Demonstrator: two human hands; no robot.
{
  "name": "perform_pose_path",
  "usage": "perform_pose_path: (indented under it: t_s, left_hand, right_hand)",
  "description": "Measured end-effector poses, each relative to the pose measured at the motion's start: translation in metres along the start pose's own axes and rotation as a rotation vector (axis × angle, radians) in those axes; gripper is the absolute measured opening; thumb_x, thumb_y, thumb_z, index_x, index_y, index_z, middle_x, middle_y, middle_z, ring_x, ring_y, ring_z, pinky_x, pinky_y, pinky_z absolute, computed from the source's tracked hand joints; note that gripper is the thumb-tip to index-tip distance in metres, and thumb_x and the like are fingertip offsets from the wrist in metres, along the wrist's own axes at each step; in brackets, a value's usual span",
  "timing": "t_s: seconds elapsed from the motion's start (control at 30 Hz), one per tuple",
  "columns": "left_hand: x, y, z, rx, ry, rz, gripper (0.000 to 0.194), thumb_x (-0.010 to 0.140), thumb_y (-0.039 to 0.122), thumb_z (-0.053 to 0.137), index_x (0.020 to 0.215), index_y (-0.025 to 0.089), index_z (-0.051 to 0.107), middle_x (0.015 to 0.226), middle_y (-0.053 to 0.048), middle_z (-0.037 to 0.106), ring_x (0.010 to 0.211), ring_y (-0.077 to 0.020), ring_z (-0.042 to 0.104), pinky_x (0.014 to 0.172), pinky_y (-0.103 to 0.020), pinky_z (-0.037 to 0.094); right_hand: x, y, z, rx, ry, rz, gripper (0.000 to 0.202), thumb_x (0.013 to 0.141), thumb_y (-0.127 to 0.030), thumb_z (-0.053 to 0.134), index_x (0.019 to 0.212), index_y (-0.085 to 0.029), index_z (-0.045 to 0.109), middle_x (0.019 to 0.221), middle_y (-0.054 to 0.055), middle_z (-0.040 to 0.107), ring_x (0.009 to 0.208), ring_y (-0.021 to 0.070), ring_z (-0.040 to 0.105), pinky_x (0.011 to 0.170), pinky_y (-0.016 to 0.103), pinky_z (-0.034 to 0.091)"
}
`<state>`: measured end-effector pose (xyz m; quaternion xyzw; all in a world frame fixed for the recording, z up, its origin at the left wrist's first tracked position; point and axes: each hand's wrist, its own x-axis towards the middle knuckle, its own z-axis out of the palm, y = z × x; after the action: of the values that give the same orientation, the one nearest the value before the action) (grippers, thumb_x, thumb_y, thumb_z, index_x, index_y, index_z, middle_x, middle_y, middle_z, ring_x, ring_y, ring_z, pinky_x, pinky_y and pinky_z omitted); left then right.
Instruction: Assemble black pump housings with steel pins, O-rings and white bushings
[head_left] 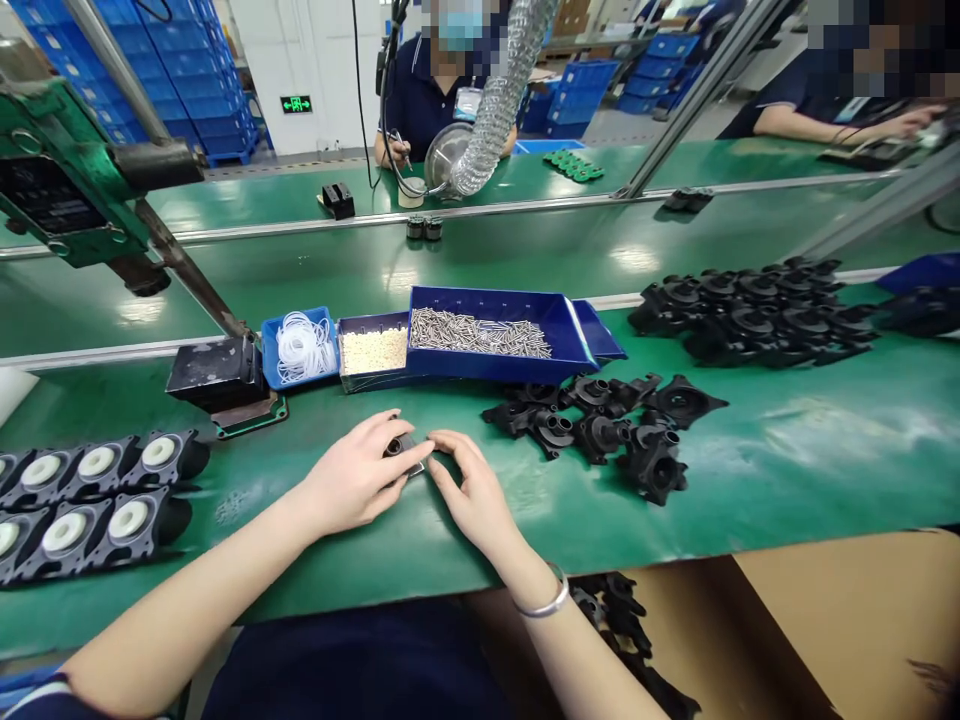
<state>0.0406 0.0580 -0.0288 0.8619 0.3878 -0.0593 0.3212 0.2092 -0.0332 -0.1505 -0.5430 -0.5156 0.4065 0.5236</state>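
A small dark block (398, 446) with a round hole in its top and a metal edge lies on the green bench in front of me. My left hand (364, 472) is wrapped over it, its fingers on both sides. On the right, my right hand (466, 488) curves in with thumb and fingertips brought together against the block's edge; whatever is between those tips is hidden. Just beyond the hands stand a blue tray of white rings (304, 347), a bin of small cream pieces (373, 350) and a blue bin of metal pins (480, 333).
Loose black plastic housings (600, 425) lie to the right, with stacked housings (750, 310) behind. Housings with white discs (97, 462) stand in rows at left, near a green press (67, 180). An open carton (847, 610) sits below the bench edge. Two people work across the bench.
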Motion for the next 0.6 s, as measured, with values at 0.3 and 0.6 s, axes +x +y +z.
perform_pose_path:
  t_s: [0.3,0.6]
  left_hand:
    - [-0.004,-0.004,0.007,0.505,0.079,0.188,0.063,0.087,0.035,0.046,0.144,0.050,0.026,0.146,-0.001,0.050,0.135,-0.0151,0.052,0.115,-0.038,0.063]
    - [-0.005,0.007,-0.002,-0.066,0.032,-0.215,0.049,0.087,0.050,0.043,0.136,0.054,0.040,0.142,0.004,0.051,0.130,-0.0093,0.057,0.115,-0.030,0.061]
  right_hand:
    - [0.001,0.000,0.001,0.013,0.018,-0.002,0.023,0.097,-0.014,0.054,0.120,-0.017,0.059,0.119,0.009,0.060,0.115,0.0161,0.056,0.104,0.031,0.046]
    - [-0.003,0.009,0.000,0.027,-0.025,0.003,0.019,0.100,-0.020,0.054,0.118,-0.020,0.061,0.119,0.007,0.060,0.116,0.0162,0.056,0.103,0.033,0.046]
